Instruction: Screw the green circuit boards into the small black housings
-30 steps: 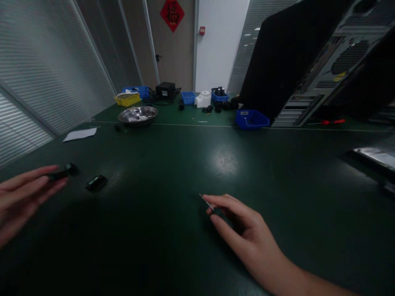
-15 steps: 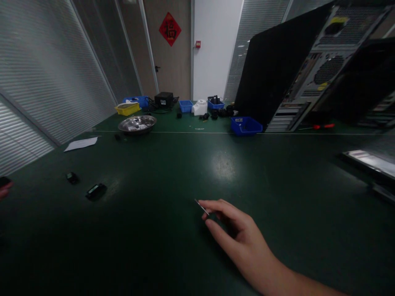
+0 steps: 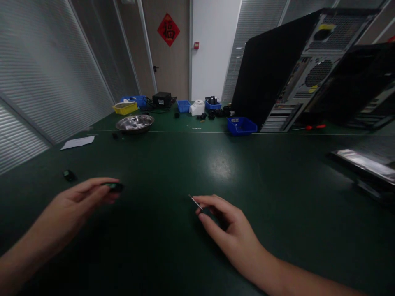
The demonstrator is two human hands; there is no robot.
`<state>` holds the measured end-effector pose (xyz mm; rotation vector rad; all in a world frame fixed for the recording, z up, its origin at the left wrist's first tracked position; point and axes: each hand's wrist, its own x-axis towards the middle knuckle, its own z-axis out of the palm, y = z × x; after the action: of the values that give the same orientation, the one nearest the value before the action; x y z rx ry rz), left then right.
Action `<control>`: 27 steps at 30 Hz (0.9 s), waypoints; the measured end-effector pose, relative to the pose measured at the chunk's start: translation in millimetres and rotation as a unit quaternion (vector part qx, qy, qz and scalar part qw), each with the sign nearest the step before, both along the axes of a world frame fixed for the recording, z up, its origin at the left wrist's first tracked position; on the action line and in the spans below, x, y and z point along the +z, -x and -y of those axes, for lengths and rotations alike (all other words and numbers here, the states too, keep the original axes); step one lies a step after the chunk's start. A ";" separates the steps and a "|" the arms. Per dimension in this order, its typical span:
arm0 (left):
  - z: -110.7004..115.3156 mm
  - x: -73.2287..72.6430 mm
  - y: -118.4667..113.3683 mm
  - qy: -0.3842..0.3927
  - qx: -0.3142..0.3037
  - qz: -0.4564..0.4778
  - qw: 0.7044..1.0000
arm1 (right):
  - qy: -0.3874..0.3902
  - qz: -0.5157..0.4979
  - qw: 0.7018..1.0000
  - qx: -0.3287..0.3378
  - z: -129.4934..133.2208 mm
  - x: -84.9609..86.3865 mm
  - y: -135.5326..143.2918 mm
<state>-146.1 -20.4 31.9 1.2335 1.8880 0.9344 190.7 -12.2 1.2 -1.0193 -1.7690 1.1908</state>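
Note:
My left hand [image 3: 82,203] is closed on a small black device [image 3: 113,187] with a greenish face, between thumb and fingers above the green table [image 3: 173,164]. Behind it, a second small black device [image 3: 68,175] lies on the table at the left. My right hand [image 3: 224,220], right of centre, pinches a thin, flat metallic piece [image 3: 196,202] at its fingertips. The two hands are apart, with bare tabletop between them.
A steel bowl [image 3: 135,123] and white paper [image 3: 77,142] lie farther back left. A blue bin [image 3: 241,126] stands by a large black computer case [image 3: 274,65]. A shiny flat panel [image 3: 364,164] is at the right. Smaller bins line the back.
My left hand has come in from the left edge, and the black device that lay on the table is now in it. My right hand still holds the thin piece; the view has shifted slightly.

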 end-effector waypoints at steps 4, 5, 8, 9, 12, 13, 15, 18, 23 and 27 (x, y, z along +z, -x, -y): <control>-15.4 -4.6 -75.2 0.018 -0.160 0.081 0.984 | 0.002 -0.010 1.000 -0.006 -0.1 -0.8 0.1; -19.9 -4.0 -90.3 0.007 -0.173 0.100 0.980 | 0.002 -0.012 1.000 -0.009 -0.1 -1.2 0.2; -28.4 -3.2 -118.1 -0.012 -0.199 0.154 0.968 | 0.002 -0.017 1.000 -0.013 0.0 -1.9 0.6; -29.2 -4.4 -121.7 -0.010 -0.206 0.166 0.964 | 0.003 -0.018 1.000 -0.014 0.0 -1.8 0.8; -27.1 -11.9 -122.4 0.003 -0.218 0.175 0.960 | 0.004 -0.018 1.000 -0.012 -0.1 -0.6 1.6; -25.7 -14.7 -121.0 0.009 -0.219 0.174 0.960 | 0.002 -0.016 1.000 -0.008 -0.3 -0.1 1.9; -23.4 -19.1 -118.2 0.022 -0.218 0.176 0.960 | -0.002 -0.011 1.000 0.002 -0.7 0.4 2.1; -22.1 -21.9 -115.8 0.037 -0.215 0.198 0.956 | -0.012 0.005 1.000 0.022 -1.0 0.0 1.6; -22.2 -24.0 -113.7 0.037 -0.225 0.245 0.942 | -0.022 0.041 0.998 0.048 -2.2 -1.3 0.0; -22.8 -26.3 -112.9 0.030 -0.226 0.266 0.937 | -0.031 0.048 0.997 0.051 -4.1 -0.1 0.8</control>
<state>-33.2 2.4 5.7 1.1617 1.1376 0.8389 189.9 -8.0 1.1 -0.9737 -1.9419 1.1571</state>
